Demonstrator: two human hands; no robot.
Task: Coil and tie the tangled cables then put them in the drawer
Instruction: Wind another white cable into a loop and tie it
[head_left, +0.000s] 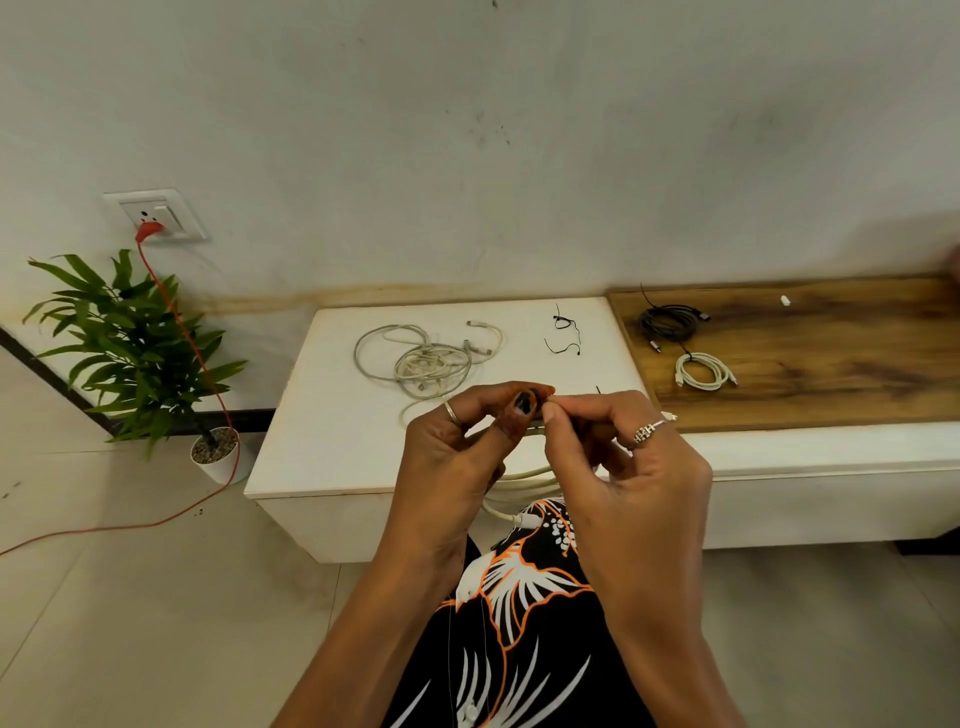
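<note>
Above the white cabinet's (332, 467) front edge, left hand (457, 457), right hand (623, 457) – pinching white cable (524, 480).

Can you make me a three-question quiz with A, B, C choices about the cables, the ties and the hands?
1. Where do the two tied coils lie?
A. wooden top
B. floor
C. plant pot

2. How many loose black ties lie on the white top?
A. none
B. two
C. five

3. What are the hands doing?
A. resting flat
B. pinching a tie at a white cable
C. opening a drawer

Answers:
1 A: the black coil and white coil lie on the wooden top.
2 B: two ties lie on the white top.
3 B: left hand and right hand meet fingertips over the white cable.
</note>
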